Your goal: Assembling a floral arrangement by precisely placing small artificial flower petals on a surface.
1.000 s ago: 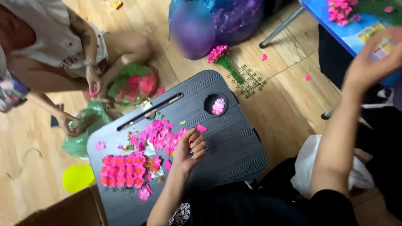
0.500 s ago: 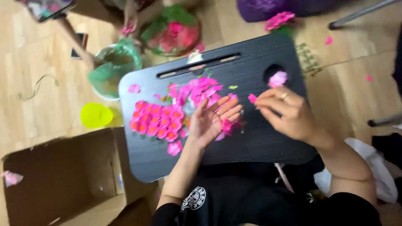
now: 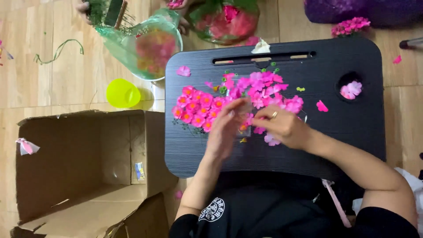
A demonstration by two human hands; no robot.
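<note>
while both hands meet over the middle of the black lap tray, the left hand appears blurred, its fingers bent toward a small clear packet at the edge of the pink fabric flowers; whether it truly grips it, i cannot tell. the right hand, wearing a ring, is curled with fingertips together on a petal beside the loose pile. to do this well, i judge each piece is best pinched by its edge, one at a time, with the tidy rows undisturbed. a cardboard box stands open at the left.
</note>
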